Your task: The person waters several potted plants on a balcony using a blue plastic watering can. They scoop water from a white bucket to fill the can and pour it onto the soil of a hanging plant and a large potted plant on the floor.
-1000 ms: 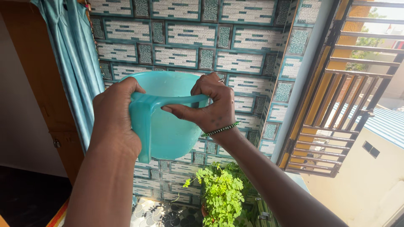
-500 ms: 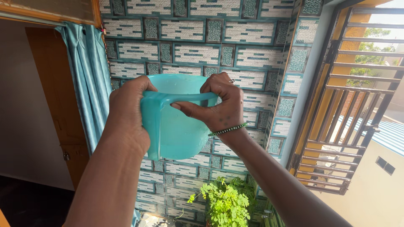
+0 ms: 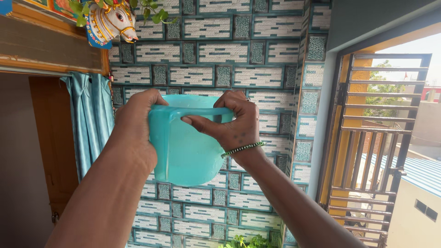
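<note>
I hold a turquoise plastic mug (image 3: 186, 151) up at chest height in front of a tiled wall. My left hand (image 3: 133, 128) wraps around its handle on the left side. My right hand (image 3: 232, 121), with a green bead bracelet at the wrist, grips the rim and the top of the handle from the right. The mug's inside is hidden from this angle. Above and to the left hangs a painted horse-head planter (image 3: 110, 20) with green leaves trailing from it.
A teal curtain (image 3: 89, 119) hangs in a wooden doorway on the left. The white and teal tiled wall (image 3: 220, 53) fills the background. A metal window grille (image 3: 374, 138) stands on the right. Leaves of a potted plant (image 3: 245, 241) show at the bottom.
My view has tilted upward: the horse-head planter has come into sight at top left and the potted plant has dropped to the bottom edge. Both hands keep the same hold on the mug.
</note>
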